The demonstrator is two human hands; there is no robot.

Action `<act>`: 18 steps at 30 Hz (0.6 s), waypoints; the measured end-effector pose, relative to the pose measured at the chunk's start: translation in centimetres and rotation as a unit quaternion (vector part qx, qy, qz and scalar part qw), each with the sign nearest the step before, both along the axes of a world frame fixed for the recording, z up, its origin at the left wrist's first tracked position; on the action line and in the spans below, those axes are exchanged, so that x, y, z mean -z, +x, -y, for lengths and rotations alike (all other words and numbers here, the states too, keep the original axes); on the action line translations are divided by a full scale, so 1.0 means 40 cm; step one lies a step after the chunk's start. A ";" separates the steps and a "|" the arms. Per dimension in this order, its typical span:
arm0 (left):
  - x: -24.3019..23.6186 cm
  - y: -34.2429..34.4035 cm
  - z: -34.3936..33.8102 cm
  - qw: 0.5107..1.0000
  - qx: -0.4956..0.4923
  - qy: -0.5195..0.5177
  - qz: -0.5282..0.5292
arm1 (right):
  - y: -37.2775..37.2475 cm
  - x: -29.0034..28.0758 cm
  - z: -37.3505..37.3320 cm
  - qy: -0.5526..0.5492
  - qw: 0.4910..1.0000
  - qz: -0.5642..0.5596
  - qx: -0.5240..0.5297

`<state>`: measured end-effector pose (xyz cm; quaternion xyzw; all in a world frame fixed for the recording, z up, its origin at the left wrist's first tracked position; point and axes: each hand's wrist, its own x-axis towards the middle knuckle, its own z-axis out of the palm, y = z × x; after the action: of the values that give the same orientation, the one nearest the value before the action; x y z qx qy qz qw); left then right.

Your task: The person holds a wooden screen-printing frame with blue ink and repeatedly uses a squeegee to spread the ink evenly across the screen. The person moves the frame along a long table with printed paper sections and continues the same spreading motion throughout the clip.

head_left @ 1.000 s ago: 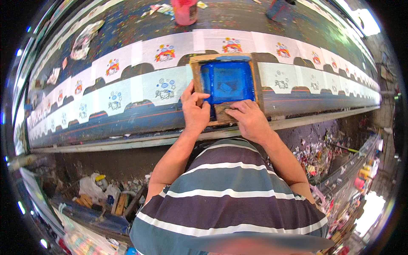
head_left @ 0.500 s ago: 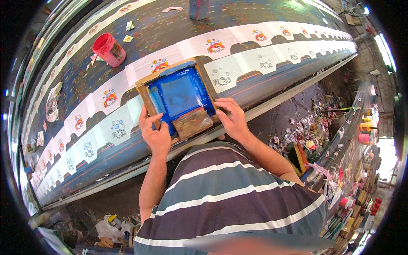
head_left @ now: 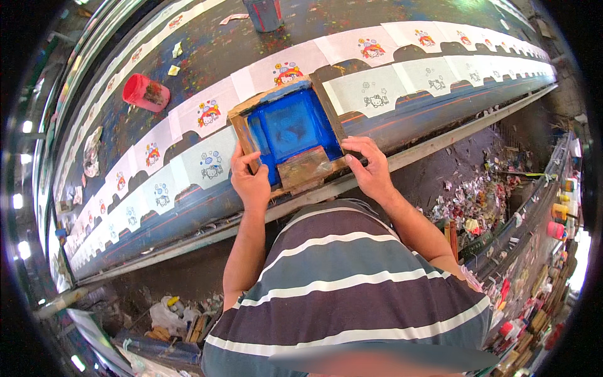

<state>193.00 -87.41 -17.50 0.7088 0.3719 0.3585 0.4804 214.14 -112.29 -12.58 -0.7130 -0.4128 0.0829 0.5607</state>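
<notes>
A wooden screen frame [head_left: 240,129] with blue ink [head_left: 293,125] inside rests over the row of white printed sheets [head_left: 363,95] on the long table. My left hand [head_left: 249,173] grips its left side near the lower corner, fingers bent. My right hand [head_left: 370,164] holds the right side by the lower corner. A brown, ink-stained wooden squeegee [head_left: 304,168] lies along the lower inside of the frame, untouched by my fingers. The sheets to the frame's right show grey outline prints; those to its left add blue; the row behind carries multicoloured prints.
Behind the frame, a pink pot [head_left: 146,93], a dark bucket [head_left: 262,14] and paper scraps stand or lie on the paint-spotted table [head_left: 207,56]. A metal rail [head_left: 402,146] runs along the front edge. Below, at right, are litter [head_left: 466,201] and a side shelf of coloured containers [head_left: 554,231].
My right hand has left the squeegee and moved to the frame's right side. The camera's view has swung, so the table runs diagonally and the pink pot appears further left and lower.
</notes>
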 end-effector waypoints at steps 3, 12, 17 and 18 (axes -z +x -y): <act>0.007 0.000 -0.001 0.998 -0.006 -0.050 0.035 | 0.013 -0.010 0.012 0.004 1.000 0.022 -0.017; 0.013 0.001 -0.004 0.995 0.005 -0.063 0.078 | -0.028 -0.055 -0.042 -0.025 0.955 0.243 -0.168; 0.016 0.003 0.001 0.994 0.007 -0.070 0.083 | -0.032 -0.072 -0.096 -0.059 0.926 0.326 -0.184; 0.013 -0.001 0.005 0.994 0.007 -0.071 0.080 | -0.035 -0.076 -0.102 -0.062 0.922 0.333 -0.189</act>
<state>192.95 -87.60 -18.02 0.6450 0.3518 0.3831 0.5599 212.73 -108.20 -9.53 -0.6417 -0.6965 -0.0295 0.3199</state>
